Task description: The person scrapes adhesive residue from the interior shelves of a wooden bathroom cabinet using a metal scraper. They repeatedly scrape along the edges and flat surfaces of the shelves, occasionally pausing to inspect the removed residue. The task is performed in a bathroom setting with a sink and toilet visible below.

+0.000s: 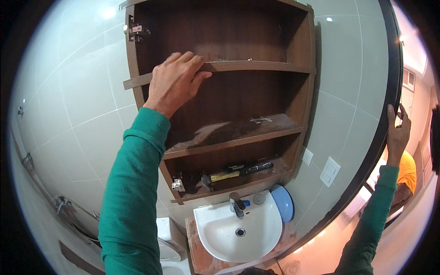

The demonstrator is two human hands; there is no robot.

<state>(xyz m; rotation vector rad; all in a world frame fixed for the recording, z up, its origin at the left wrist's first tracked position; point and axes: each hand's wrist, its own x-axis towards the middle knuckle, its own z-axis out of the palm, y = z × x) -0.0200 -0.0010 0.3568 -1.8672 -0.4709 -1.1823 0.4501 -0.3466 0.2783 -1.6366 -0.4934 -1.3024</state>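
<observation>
Left hand (176, 85): fingers together over the upper shelf edge (256, 67), thumb at its front; I'd press evenly.
Right hand (398, 135): fingers parted at the dark door frame (394, 59); I'd brace lightly.
Upper shelf edge: across the cabinet (313, 41), between right and left sides.

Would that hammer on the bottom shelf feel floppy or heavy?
The hammer is probably stiff, as its handle looks straight. It may feel head-heavy, with a chunky head at one end. Its textured-looking black grip likely isn't slippery.
</observation>
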